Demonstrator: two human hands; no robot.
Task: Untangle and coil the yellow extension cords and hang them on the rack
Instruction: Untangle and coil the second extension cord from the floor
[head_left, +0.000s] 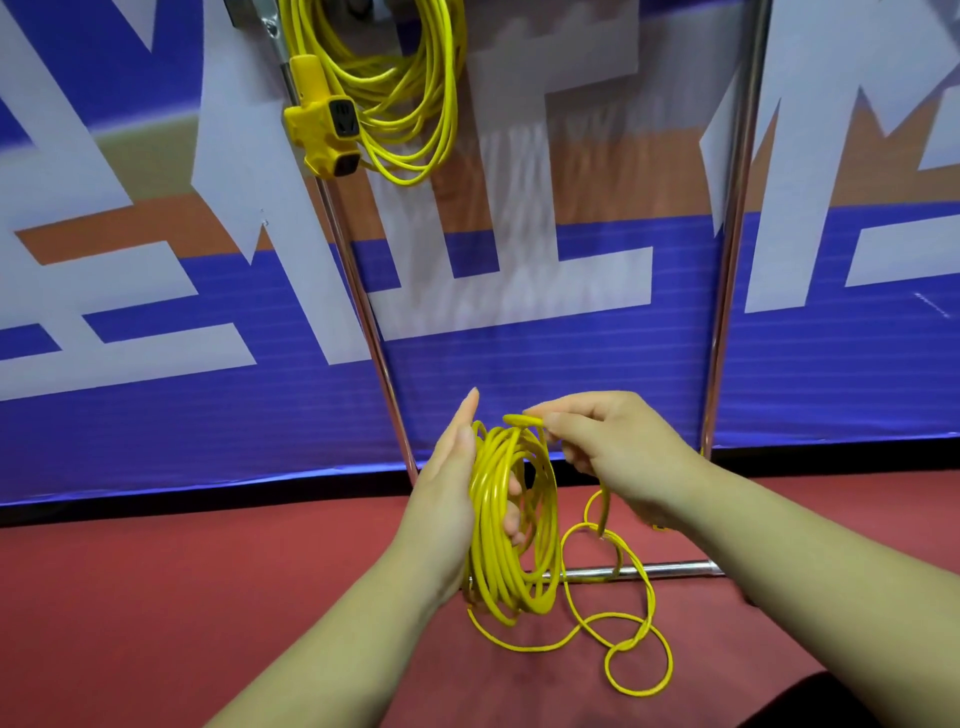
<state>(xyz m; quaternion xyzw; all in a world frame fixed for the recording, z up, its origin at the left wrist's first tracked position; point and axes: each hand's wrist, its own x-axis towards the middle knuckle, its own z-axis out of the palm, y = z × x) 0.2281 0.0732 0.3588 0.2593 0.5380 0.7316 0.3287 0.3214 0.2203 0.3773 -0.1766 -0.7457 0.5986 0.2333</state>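
A coil of yellow extension cord (506, 525) hangs around my left hand (452, 493), whose fingers point up straight with the loops over the palm. My right hand (608, 447) pinches a strand of the same cord at the top of the coil. The loose tail (636, 629) runs down from my right hand and lies in loops on the red floor. A second yellow cord coil (410, 93) with its yellow socket block (324, 124) hangs from the rack at the top.
The metal rack has two upright poles (732, 260) and a low crossbar (644, 570) near the floor behind the coil. A blue, white and orange banner (156, 312) covers the wall behind. Red floor (182, 597) spreads below.
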